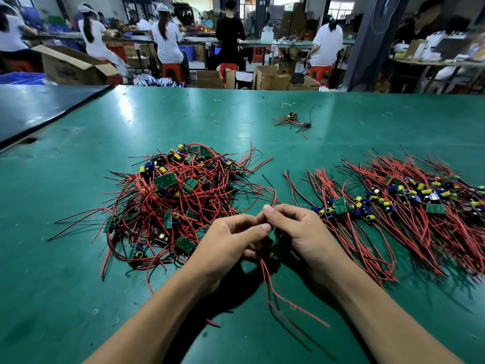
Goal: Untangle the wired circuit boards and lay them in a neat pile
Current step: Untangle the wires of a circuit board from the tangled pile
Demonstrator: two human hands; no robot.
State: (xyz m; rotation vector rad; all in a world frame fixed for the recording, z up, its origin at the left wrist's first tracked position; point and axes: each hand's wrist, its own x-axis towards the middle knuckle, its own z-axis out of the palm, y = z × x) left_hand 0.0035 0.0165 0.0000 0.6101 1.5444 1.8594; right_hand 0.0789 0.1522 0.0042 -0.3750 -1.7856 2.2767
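Green tabletop (pixel 78 179) in an assembly hall, with workers (pixel 168 35) seated in the background. Your left hand (pixel 231 240) and right hand (pixel 301 232) met at centre, the fingers of both curled and pinching one set of red and black leads (pixel 270 285). These trailed toward you below the hands and looped up above them; whether a board sat inside the grip could not be seen. The tangled heap (pixel 178 195) of wired circuit boards lay just left of the hands, and the combed-out pile (pixel 406 206) lay to the right, its wires running roughly parallel. A small stray cluster (pixel 291 119) sat well apart, farther back. By appearance, each unit was light, its leads thin, limp and prone to snagging, and its solder joints probably fragile. You would do best to hold a board by its edges and ease the wires free rather than pull hard.
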